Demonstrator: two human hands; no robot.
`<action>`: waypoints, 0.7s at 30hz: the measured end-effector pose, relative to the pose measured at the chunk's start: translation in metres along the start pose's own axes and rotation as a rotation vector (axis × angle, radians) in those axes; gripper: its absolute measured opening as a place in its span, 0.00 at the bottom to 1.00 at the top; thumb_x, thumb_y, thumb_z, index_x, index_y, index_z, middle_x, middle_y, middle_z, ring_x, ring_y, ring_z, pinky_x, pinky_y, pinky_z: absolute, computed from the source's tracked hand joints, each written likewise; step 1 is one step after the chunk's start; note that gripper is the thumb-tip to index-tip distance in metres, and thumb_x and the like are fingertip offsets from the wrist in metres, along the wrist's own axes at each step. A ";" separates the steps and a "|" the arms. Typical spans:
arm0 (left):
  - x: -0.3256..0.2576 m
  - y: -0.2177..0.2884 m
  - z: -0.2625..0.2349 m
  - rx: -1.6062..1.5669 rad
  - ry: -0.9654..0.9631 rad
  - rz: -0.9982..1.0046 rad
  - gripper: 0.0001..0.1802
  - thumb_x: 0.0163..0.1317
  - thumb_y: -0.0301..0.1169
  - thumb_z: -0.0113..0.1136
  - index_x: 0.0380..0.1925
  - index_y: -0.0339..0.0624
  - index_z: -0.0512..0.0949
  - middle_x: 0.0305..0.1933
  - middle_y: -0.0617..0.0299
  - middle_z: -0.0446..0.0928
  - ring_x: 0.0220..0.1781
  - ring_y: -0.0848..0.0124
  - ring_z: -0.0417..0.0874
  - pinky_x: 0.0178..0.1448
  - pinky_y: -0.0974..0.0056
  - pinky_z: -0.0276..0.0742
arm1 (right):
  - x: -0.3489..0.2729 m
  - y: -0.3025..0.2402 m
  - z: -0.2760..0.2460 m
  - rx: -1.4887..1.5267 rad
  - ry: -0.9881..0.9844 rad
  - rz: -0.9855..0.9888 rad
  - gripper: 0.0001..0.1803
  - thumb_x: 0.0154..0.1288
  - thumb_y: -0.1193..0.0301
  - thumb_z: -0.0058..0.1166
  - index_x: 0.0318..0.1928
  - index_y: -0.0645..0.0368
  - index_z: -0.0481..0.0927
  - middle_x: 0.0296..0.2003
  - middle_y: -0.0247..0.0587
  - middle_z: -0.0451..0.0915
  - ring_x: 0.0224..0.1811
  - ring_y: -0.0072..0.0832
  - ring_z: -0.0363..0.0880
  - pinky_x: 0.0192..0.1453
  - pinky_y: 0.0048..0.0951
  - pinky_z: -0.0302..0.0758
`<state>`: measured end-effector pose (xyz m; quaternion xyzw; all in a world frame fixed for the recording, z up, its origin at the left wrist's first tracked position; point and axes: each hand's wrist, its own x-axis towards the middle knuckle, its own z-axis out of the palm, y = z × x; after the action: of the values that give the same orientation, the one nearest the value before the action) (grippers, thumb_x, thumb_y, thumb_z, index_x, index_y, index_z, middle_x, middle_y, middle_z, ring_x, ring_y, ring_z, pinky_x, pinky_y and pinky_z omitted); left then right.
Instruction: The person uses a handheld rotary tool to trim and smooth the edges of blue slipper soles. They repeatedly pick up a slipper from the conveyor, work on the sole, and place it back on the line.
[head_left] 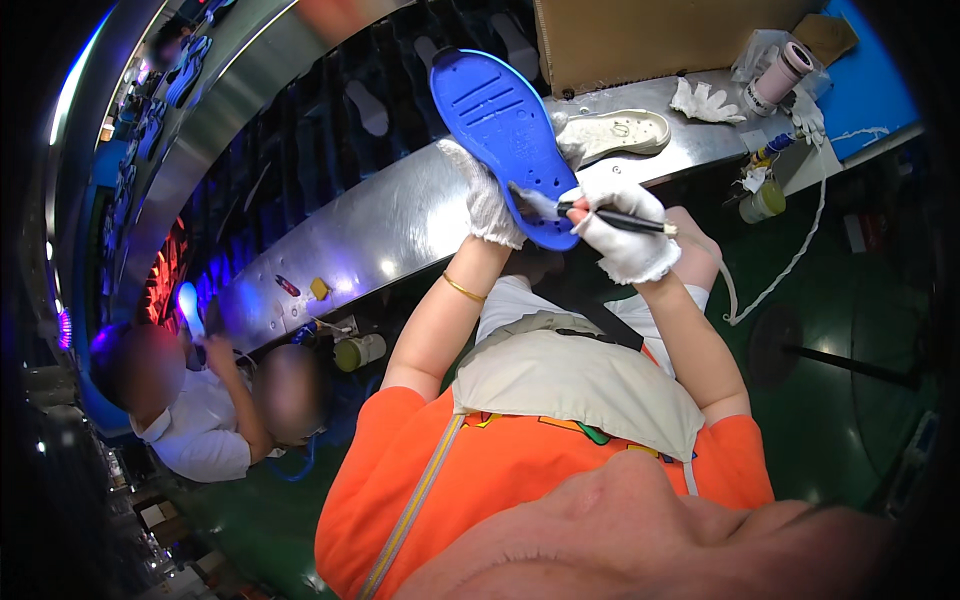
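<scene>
My left hand (489,205), in a white knit glove, grips a blue shoe sole (505,125) from its left edge, with the fingers partly hidden. The sole is tilted up over the metal bench, with grooves at its far end and small holes at its near end. In my gloved right hand (622,232) is a brush (625,217) with a dark handle, pinched between thumb and fingers. Its pale bristles lie against the near part of the sole. Just right of the sole, a white shoe sole (625,135) rests on the bench.
The metal bench (385,225) runs beside a dark conveyor (320,130) carrying grey sole-shaped pieces. Gloves (706,102), a pink bottle (780,78) and a cardboard box (660,40) stand to the right. A hanging cord (800,250) loops there. Another person (205,420) works at left, near a yellow block (319,289).
</scene>
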<state>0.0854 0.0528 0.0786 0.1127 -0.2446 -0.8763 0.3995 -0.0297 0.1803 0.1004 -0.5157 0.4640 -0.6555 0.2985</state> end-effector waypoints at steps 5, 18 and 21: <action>0.011 0.011 0.010 -0.080 -0.203 0.037 0.62 0.38 0.80 0.38 0.63 0.40 0.58 0.62 0.47 0.65 0.51 0.53 0.76 0.62 0.48 0.68 | 0.001 -0.003 -0.004 0.196 -0.012 0.137 0.04 0.55 0.79 0.59 0.32 0.63 0.78 0.33 0.39 0.81 0.33 0.18 0.78 0.38 0.21 0.76; 0.024 0.031 0.022 0.145 -0.379 -0.088 0.66 0.31 0.81 0.43 0.62 0.38 0.59 0.59 0.42 0.66 0.55 0.51 0.75 0.59 0.48 0.73 | 0.007 0.009 -0.021 0.214 -0.030 0.237 0.09 0.54 0.81 0.59 0.37 0.62 0.76 0.35 0.39 0.79 0.37 0.23 0.80 0.43 0.22 0.77; 0.028 0.035 0.022 0.431 -0.348 -0.070 0.66 0.32 0.81 0.42 0.64 0.42 0.56 0.61 0.44 0.66 0.55 0.51 0.75 0.56 0.49 0.75 | 0.016 -0.022 -0.021 0.096 -0.215 0.543 0.08 0.53 0.78 0.60 0.35 0.59 0.77 0.32 0.34 0.79 0.37 0.20 0.77 0.44 0.22 0.75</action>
<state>0.0809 0.0193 0.1157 0.0514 -0.4864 -0.8235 0.2876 -0.0521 0.1813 0.1264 -0.4245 0.5192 -0.5143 0.5346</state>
